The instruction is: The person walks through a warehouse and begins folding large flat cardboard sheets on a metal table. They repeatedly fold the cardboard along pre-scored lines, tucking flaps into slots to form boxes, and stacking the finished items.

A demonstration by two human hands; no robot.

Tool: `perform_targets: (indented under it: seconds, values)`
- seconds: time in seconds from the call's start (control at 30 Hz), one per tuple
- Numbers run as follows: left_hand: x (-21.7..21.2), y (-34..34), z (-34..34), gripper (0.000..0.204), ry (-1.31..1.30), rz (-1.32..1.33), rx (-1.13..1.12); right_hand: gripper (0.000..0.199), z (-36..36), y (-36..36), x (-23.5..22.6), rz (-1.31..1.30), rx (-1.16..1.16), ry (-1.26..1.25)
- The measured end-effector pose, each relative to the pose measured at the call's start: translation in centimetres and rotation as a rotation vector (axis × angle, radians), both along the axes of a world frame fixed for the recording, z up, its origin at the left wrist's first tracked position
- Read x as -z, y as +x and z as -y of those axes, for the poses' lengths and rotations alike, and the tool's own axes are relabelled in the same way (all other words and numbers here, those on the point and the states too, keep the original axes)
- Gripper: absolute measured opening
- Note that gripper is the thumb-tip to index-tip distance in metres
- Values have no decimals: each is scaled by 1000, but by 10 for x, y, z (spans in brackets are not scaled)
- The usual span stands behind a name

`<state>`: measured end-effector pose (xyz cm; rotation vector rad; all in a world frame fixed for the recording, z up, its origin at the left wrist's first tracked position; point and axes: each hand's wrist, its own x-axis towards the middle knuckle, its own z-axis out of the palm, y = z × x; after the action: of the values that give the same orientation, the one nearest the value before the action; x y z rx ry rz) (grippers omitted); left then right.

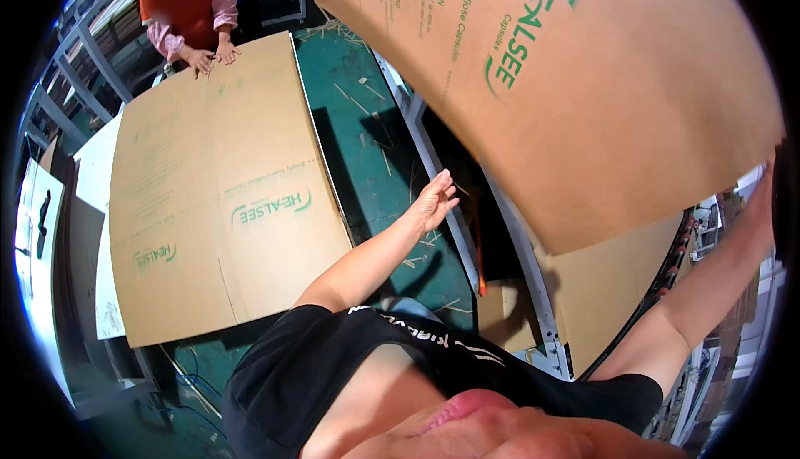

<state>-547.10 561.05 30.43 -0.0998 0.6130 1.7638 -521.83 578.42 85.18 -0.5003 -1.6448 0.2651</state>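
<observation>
A large brown cardboard sheet (617, 142) with green print is raised and tilted at the upper right, bending along its length. At its right edge is my right hand (768, 174), gripping the sheet; the picture's dark rim hides most of the fingers. My left hand (435, 200) is out in front of me, holding nothing, its fingers a little apart. It is nearest to the raised sheet's left edge but does not appear to touch it. To the left lies another printed cardboard sheet (192, 175), flat, with a slit at its near side.
At the far left sheet's back edge, a co-worker (187, 9) in orange rests both hands on the cardboard. Green floor (350, 84) with scattered scraps runs between the sheets. A grey metal frame (525, 250) carries more cardboard (604, 292) beneath the raised sheet. Metal rails (83, 50) stand far left.
</observation>
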Motion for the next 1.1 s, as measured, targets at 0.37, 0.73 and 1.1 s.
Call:
perform_targets:
  seconds: [0.37,0.73,1.1]
  values:
    - [16,23,23,32,-161,-382,-241,51,-208,47,398,-220,43,-867]
    - [-31,-7,175,26,-391,-635,-308,58,3,24,630,-540,-98,-1599]
    - [0,-137,508,32,-528,-613,-382,36,264,-33,633,-735,-865,-1953]
